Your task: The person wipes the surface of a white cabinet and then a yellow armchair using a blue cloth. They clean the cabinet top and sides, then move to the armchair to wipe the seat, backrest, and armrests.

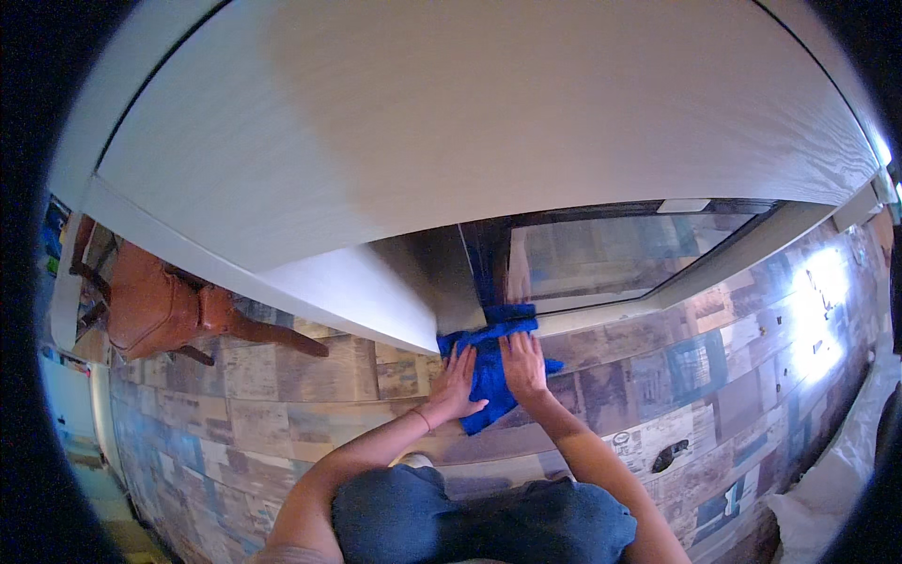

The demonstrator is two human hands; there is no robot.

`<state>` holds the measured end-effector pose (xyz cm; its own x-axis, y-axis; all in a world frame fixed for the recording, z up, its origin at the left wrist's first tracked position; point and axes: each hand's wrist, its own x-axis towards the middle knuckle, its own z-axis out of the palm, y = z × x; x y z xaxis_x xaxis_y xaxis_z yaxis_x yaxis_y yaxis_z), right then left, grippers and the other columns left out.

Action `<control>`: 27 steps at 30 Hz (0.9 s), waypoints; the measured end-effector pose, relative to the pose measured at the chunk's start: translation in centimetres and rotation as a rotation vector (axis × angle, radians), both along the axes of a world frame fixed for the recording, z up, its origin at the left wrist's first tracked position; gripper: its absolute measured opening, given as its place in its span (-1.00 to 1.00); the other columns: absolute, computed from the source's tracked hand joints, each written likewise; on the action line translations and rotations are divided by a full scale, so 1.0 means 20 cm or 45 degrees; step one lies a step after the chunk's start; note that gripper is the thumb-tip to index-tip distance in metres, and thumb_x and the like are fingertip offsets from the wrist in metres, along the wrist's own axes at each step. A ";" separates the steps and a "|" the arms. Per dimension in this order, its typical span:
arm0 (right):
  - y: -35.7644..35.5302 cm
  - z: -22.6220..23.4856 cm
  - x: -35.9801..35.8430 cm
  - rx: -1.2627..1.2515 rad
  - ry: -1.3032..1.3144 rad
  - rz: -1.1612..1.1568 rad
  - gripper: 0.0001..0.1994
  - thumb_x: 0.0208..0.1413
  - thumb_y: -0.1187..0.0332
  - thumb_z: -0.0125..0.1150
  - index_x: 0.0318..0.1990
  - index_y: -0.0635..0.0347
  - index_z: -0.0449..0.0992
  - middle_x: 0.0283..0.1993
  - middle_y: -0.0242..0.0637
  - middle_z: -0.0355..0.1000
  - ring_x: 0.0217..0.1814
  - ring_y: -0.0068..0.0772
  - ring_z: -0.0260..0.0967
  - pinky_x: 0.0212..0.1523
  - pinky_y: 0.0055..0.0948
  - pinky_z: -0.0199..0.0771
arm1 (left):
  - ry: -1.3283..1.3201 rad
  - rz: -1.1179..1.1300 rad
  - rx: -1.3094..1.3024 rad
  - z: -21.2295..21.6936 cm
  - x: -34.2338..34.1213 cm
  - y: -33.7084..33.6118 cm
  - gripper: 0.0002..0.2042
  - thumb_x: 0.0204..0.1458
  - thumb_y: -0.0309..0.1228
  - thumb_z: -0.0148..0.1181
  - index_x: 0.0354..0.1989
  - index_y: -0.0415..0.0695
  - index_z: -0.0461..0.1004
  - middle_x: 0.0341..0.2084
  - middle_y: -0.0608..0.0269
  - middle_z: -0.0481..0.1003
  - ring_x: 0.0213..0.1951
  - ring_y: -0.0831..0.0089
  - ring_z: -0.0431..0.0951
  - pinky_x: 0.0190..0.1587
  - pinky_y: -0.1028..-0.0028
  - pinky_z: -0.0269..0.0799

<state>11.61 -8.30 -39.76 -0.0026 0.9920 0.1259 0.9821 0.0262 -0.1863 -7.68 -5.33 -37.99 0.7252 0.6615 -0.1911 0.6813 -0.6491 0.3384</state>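
A bright blue cloth (pixel 489 376) lies crumpled on the floor, against the foot of a white piece of furniture. My left hand (pixel 458 383) rests on the cloth's left side with its fingers stretched out. On the right side of the cloth lies my right hand (pixel 523 367), flat and with straight fingers. The far end of the cloth reaches the lower edge of a dark glossy glass panel (pixel 620 254). Both palms face down, and the cloth's underside is hidden.
A large white wood-grain panel (pixel 526 103) overhangs the glass. At the left stands brown wooden furniture with curved legs (pixel 169 301). The plank-patterned floor (pixel 310 423) has a dark patch (pixel 670 456) at the right. Pale crumpled sheeting (pixel 836 479) lies at the far right. My knees (pixel 479 517) are close behind my hands.
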 end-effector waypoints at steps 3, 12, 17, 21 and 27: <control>0.02 -0.06 -0.08 -0.016 0.059 0.194 -0.53 0.14 0.34 0.03 0.23 0.24 0.38 0.25 -0.11 0.33 0.34 -0.07 0.24 0.37 -0.02 0.17 | 0.067 0.056 -0.045 0.00 -0.07 0.00 0.18 -0.14 0.09 0.39 0.42 -0.50 -0.19 0.40 -0.38 -0.06 0.41 -0.30 -0.02 0.46 0.00 -0.12; -0.02 0.00 -0.24 -0.112 0.450 0.441 -0.44 0.02 0.48 0.06 0.27 0.27 0.29 0.27 -0.07 0.29 0.38 -0.01 0.19 0.35 0.03 0.21 | 0.011 0.100 0.146 0.03 -0.30 -0.24 0.13 -0.19 -0.01 0.45 0.36 -0.56 -0.09 0.32 -0.39 0.05 0.36 -0.34 0.07 0.41 -0.05 0.01; 0.01 0.18 -0.29 -0.215 0.738 0.353 -0.42 0.04 0.50 0.14 0.27 0.37 0.23 0.27 0.18 0.25 0.28 0.22 0.27 0.27 -0.05 0.32 | -0.099 0.092 0.383 0.16 -0.39 -0.17 -0.04 -0.13 -0.16 0.42 0.37 -0.43 0.03 0.24 -0.24 0.18 0.35 -0.28 0.11 0.38 -0.08 0.09; 0.05 0.13 -0.37 0.076 0.833 0.367 -0.43 0.09 0.48 0.17 0.26 0.43 0.21 0.30 0.30 0.21 0.25 0.34 0.27 0.22 -0.04 0.37 | -0.052 0.093 0.412 0.17 -0.39 -0.04 -0.14 -0.12 -0.25 0.40 0.35 -0.36 0.14 0.26 -0.11 0.22 0.38 -0.13 0.13 0.39 0.01 0.11; 0.07 0.17 -0.35 -0.253 0.989 0.299 -0.39 0.10 0.45 0.18 0.30 0.46 0.16 0.32 0.31 0.19 0.28 0.33 0.26 0.25 -0.06 0.35 | 0.125 -0.095 0.378 0.26 -0.41 -0.04 -0.18 -0.07 -0.24 0.37 0.37 -0.24 0.16 0.28 0.03 0.27 0.41 0.01 0.11 0.43 0.11 0.06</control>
